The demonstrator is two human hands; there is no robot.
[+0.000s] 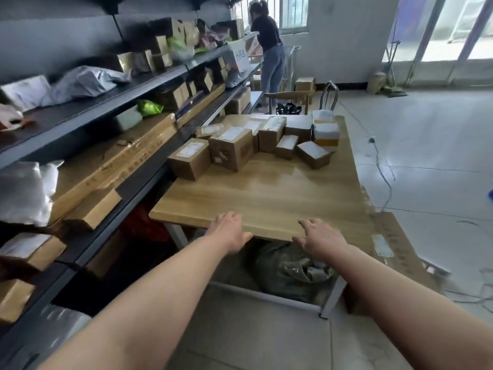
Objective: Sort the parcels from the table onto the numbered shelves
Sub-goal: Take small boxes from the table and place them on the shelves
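Observation:
Several brown cardboard parcels [231, 150] with white labels are clustered on the far half of the wooden table [266, 198]. The nearest parcel [190, 158] stands at the table's left edge. My left hand [229, 232] and my right hand [318, 236] reach over the table's near edge, fingers relaxed, holding nothing. Both hands are well short of the parcels. Dark metal shelves [133, 89] run along the left, loaded with boxes and grey mailer bags.
A long flat carton [112, 164] lies on the middle shelf beside the table. A dark bag [288, 268] sits under the table and flattened cardboard [394, 236] leans at its right. A person [269, 46] stands at the far shelf end near a chair [290, 98]. A cable [384, 172] crosses the floor.

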